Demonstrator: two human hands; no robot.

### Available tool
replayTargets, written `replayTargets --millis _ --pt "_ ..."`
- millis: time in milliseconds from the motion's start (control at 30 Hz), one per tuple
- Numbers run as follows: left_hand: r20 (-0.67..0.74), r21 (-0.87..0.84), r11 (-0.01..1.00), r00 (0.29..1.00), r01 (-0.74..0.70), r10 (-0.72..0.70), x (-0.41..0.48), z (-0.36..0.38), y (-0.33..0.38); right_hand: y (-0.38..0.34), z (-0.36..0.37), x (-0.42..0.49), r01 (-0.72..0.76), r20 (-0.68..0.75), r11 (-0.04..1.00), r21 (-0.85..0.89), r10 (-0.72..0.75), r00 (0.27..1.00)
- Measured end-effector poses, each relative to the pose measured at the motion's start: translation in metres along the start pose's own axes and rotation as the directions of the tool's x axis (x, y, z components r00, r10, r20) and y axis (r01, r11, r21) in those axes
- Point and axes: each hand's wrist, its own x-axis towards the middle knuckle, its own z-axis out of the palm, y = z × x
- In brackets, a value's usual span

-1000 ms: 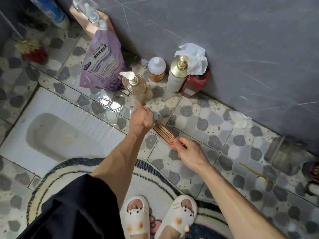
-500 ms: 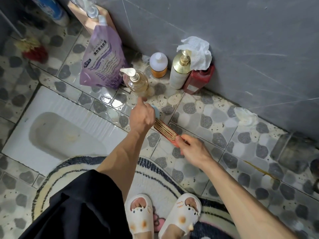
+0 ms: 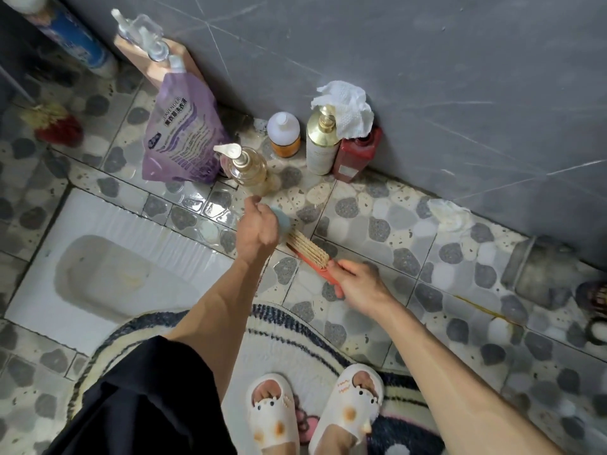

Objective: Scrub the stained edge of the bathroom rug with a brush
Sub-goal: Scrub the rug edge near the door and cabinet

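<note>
My right hand (image 3: 361, 284) grips the red handle of a scrub brush (image 3: 308, 249), held over the floor tiles with its tan bristles facing up. My left hand (image 3: 256, 228) is curled around a small pale blue object (image 3: 282, 221) at the far end of the bristles; what it is I cannot tell. The round cream rug (image 3: 289, 343) with dark stripes lies below both hands. I stand on it in white slippers (image 3: 272, 412). The brush is above bare tile, beyond the rug's far edge.
A clear pump bottle (image 3: 246, 169) of amber liquid stands just past my left hand, beside a purple refill pouch (image 3: 180, 136). Along the grey wall are an orange bottle (image 3: 284, 134), a gold pump bottle (image 3: 323, 142) and a red bottle (image 3: 358, 152). A squat toilet (image 3: 115, 274) lies left.
Both hands stay almost where they were, by the brush near the pump bottle. The view has shifted slightly.
</note>
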Motion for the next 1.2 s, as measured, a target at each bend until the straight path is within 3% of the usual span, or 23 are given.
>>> replayTargets --millis 100,233,333,433,500,700,833,1000,1067,1200 --pt "0.116 -0.161 0.979 0.988 0.123 -0.105 -0.019 -0.027 0.016 0.003 -0.015 -0.043 -0.061 0.022 0.983 0.171 0.059 0.998" --pt "0.041 -0.092 0.995 0.999 0.034 -0.030 -0.076 -0.071 0.042 0.005 -0.037 -0.125 -0.081 -0.006 0.883 0.462 0.094 0.996" --pt "0.161 -0.097 0.995 0.987 0.031 -0.015 -0.144 -0.084 0.069 0.001 -0.048 -0.184 -0.048 -0.033 0.827 0.560 0.080 0.996" --pt "0.473 -0.096 0.994 0.881 0.061 -0.009 -0.221 -0.086 0.111 0.002 -0.062 -0.251 -0.037 -0.040 0.787 0.616 0.079 0.996" --pt "0.581 -0.103 0.993 0.814 0.053 0.017 -0.262 -0.083 0.133 0.007 -0.069 -0.288 -0.014 -0.067 0.775 0.631 0.073 0.995" --pt "0.664 -0.089 0.996 0.743 -0.024 0.077 -0.385 -0.063 0.189 0.040 -0.095 -0.416 -0.001 -0.171 0.772 0.635 0.143 0.975" --pt "0.759 -0.040 0.987 0.638 -0.154 0.130 -0.478 -0.059 0.198 0.080 -0.086 -0.518 -0.025 -0.160 0.670 0.742 0.213 0.964" --pt "0.895 -0.003 0.968 0.431 -0.249 0.114 -0.614 -0.037 0.180 0.147 -0.053 -0.660 0.053 -0.202 0.420 0.906 0.320 0.926" --pt "0.920 0.047 0.947 0.382 -0.319 0.083 -0.657 -0.021 0.164 0.178 -0.032 -0.700 0.040 -0.220 0.420 0.907 0.390 0.894" --pt "0.964 0.134 0.861 0.266 -0.490 0.002 -0.761 0.016 0.129 0.250 0.022 -0.778 0.105 -0.267 0.325 0.940 0.510 0.817"
